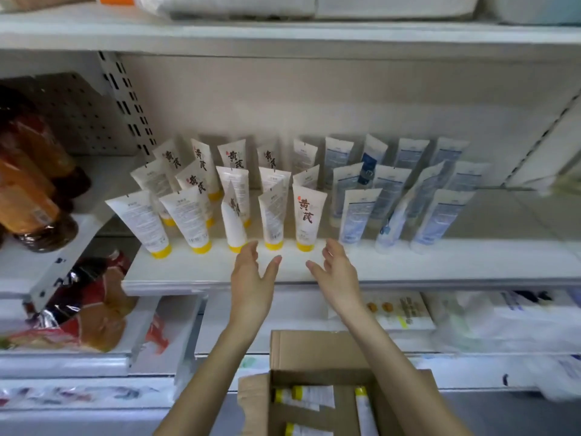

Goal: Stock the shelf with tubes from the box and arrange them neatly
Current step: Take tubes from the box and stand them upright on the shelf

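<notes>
We see both hands raised over the front edge of the shelf (440,259), palms turned toward each other. The left hand (251,273) is released, fingers straight and grasping nothing; its fingertips reach just beside the cap of a front-row tube, and we cannot tell if they touch it. The right hand (339,272) is also released and holds nothing, near the front edge in front of the gap between the two kinds of tubes.

The yellow-capped tubes (306,215) stand cap-down in rows on the left half of the shelf, back to front. One in the front row (234,221) is turned edge-on and leans. The blue tubes (358,215) fill the right half in like rows; one (394,221) tilts across its neighbours.

The box (314,354) sits open below the hands, with more yellow-capped tubes (314,395) lying inside. Brown bottles (28,196) lie on the next shelf to the left.
</notes>
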Demonstrator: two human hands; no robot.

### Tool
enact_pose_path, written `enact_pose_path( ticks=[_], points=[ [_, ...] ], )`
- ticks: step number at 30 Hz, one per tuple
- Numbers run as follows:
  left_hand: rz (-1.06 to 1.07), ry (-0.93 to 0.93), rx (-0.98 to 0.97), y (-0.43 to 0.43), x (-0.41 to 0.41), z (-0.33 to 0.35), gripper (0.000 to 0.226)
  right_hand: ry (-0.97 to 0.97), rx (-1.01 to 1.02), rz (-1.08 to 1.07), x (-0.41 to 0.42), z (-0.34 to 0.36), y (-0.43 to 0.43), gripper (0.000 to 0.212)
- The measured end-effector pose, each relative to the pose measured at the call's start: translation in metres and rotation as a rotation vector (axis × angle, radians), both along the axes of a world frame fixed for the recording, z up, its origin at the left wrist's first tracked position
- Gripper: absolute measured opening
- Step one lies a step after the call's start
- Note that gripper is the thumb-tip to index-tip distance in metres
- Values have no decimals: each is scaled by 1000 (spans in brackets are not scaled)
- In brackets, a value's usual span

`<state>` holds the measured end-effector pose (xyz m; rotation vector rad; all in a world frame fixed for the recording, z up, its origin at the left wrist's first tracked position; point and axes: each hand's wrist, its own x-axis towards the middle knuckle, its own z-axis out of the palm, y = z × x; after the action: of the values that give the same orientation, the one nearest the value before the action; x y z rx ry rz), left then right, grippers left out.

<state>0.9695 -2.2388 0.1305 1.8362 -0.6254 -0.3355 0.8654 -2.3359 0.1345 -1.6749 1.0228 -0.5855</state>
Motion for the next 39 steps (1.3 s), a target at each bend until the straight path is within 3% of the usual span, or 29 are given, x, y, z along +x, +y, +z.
enact_pose_path(
  ticks=[4,7,16,20,24,29,36,39],
  points=[
    [-31,-33,-61,25,-47,-6,39,-202,46,83,-46,-3,27,48],
    [-68,-59,-43,37,-74,-29,34,-212,-2,147,-79,-26,36,40],
    [-6,63,406,119,-135,-158,38,187,201,402,-170,-155,59,37],
    [27,175,660,152,-149,-215,50,353,334,459,-190,-207,67,37],
    [40,318,795,175,-164,-257,61,510,397,539,-205,-260,73,40],
    [83,326,800,171,-164,-297,66,574,478,528,-215,-320,74,41],
    [80,222,665,140,-142,-369,64,656,524,486,-199,-415,51,31],
    [87,168,662,136,-141,-387,64,651,562,502,-184,-451,49,44]
  ],
)
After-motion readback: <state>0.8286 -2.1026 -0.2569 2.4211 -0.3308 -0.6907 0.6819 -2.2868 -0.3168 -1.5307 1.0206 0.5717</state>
